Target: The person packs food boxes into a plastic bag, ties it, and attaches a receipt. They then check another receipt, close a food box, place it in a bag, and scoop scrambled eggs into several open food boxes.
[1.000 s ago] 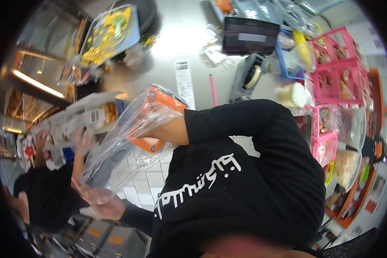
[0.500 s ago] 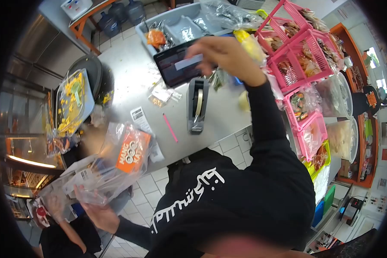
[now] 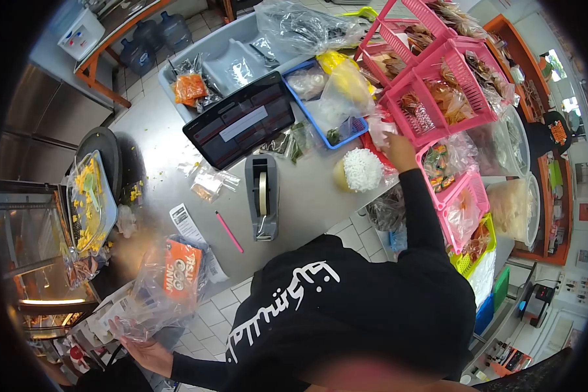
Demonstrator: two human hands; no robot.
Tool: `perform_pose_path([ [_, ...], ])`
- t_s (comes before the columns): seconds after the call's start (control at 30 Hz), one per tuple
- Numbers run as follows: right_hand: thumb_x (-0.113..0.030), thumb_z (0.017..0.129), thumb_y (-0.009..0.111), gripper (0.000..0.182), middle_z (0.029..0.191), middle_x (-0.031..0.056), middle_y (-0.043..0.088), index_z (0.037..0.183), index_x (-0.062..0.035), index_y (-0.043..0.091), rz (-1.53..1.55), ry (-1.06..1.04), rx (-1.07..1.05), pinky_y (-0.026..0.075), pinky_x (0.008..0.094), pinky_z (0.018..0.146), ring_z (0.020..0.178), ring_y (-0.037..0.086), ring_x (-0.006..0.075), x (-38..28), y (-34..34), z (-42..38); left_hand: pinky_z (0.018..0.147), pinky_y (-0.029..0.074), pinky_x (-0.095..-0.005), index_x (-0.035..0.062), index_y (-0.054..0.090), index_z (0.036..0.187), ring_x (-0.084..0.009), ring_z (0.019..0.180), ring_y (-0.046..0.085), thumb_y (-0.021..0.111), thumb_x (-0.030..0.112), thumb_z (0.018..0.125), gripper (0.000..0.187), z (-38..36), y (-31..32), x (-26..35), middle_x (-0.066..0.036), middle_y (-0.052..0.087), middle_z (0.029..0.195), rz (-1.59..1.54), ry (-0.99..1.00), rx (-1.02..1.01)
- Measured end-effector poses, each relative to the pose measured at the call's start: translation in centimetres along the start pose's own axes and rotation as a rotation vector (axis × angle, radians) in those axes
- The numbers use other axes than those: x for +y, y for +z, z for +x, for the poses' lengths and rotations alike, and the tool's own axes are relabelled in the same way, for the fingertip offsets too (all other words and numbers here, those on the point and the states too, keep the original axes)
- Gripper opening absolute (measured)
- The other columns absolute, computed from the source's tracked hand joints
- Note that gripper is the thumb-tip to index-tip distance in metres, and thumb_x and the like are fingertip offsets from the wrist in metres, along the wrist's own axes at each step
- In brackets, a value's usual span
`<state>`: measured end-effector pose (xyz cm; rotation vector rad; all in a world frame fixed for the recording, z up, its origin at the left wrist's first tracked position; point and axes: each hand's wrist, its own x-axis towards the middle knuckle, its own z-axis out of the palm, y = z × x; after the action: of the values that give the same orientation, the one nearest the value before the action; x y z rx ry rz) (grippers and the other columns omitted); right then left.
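Observation:
My left hand (image 3: 147,355) grips the lower end of a clear plastic bag (image 3: 199,274) at the table's front left edge. Inside the bag shows an orange card (image 3: 181,269) with white and black lettering. On the right, my right hand (image 3: 400,151) has its fingertips bent onto a red and clear plastic bag (image 3: 380,129) beside the pink baskets (image 3: 438,134). A white bundle of thin strands (image 3: 362,171) stands just below that hand. The tablet (image 3: 240,121), propped against a grey tray, displays a pale dialog box.
A tape dispenser (image 3: 262,199), a pink pen (image 3: 229,232) and a printed paper slip (image 3: 186,225) lie on the steel table (image 3: 170,147). Behind are the grey tray (image 3: 225,32) and a blue basket (image 3: 346,139). A tub with yellow pieces (image 3: 104,202) stands left.
My right hand has left the tablet and moved right to the bags by the pink baskets. My left hand keeps the clear bag, now slightly lower. The co-worker's hand at lower left is gone from view.

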<state>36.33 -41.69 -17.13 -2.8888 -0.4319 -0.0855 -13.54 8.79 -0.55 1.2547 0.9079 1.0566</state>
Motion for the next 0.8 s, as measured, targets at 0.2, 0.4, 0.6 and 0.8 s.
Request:
perform_pose_path([
  [0.2,-0.016,0.079,0.067,0.016,0.079,0.0103,0.064,0.093,-0.0087,0.067,0.000,0.122,0.131,0.048,0.0419,0.068,0.080,0.061,0.0310,-0.7,-0.3,-0.7,0.091,0.043,-0.0237,0.0042,0.028,0.146,-0.0234,0.127,0.041,0.044,0.033,0.100,0.057,-0.2,1.1,0.7,-0.009,0.032,0.149,0.055,-0.024,0.004],
  [0.4,-0.014,0.080,0.064,0.009,0.087,0.0114,0.063,0.082,-0.0055,0.063,0.032,-0.003,0.241,0.047,0.0407,0.076,0.086,0.056,0.0316,-0.6,-3.9,0.5,0.099,0.040,-0.0287,0.0037,0.029,0.146,-0.0239,0.131,0.038,0.044,0.030,0.100,0.055,-1.4,0.9,1.5,-0.009,0.031,0.150,0.004,-0.036,0.043],
  [0.6,-0.018,0.083,0.064,0.011,0.082,0.0126,0.062,0.085,-0.0070,0.065,0.018,0.146,0.317,0.047,0.0416,0.075,0.083,0.058,0.0318,-1.1,-5.8,0.6,0.104,0.037,-0.0318,0.0029,0.031,0.145,-0.0213,0.132,0.038,0.042,0.028,0.101,0.052,-2.5,-0.6,1.4,-0.010,0.034,0.148,-0.081,-0.033,0.123],
  [0.8,-0.014,0.087,0.060,0.015,0.085,0.0149,0.063,0.100,-0.0068,0.062,0.067,-0.010,0.630,0.048,0.0395,0.072,0.083,0.061,0.0304,-2.8,-9.6,1.6,0.103,0.036,-0.0301,0.0022,0.032,0.144,-0.0195,0.129,0.040,0.047,0.029,0.098,0.055,-3.1,-2.1,0.8,-0.011,0.039,0.145,-0.071,-0.036,0.176],
])
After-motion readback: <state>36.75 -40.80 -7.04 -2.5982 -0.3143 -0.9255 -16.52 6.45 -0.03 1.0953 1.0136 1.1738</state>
